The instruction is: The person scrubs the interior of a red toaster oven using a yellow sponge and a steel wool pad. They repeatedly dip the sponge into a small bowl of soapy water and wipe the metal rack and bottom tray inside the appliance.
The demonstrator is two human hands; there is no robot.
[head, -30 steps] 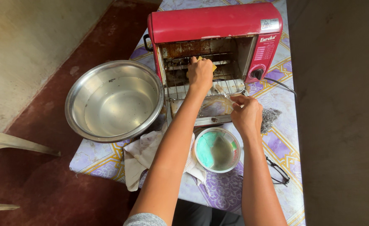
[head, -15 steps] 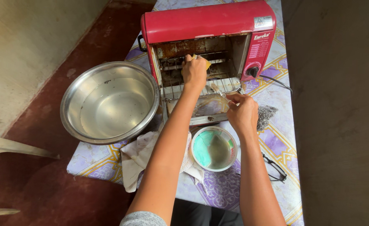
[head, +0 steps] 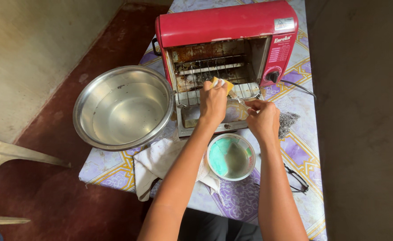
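At my left the big steel bowl (head: 122, 107) with water is standing, touching the red toaster oven (head: 225, 53). My left hand (head: 213, 101) is closing around a yellow sponge (head: 222, 83) and pressing it on the wire rack (head: 214, 71) at the oven mouth. My right hand (head: 263, 118) is pinching the rack's front edge, fingers narrow. I think the rack could slip from this small grip, and my elbow could be knocking the small tub of green paste (head: 230, 156) below.
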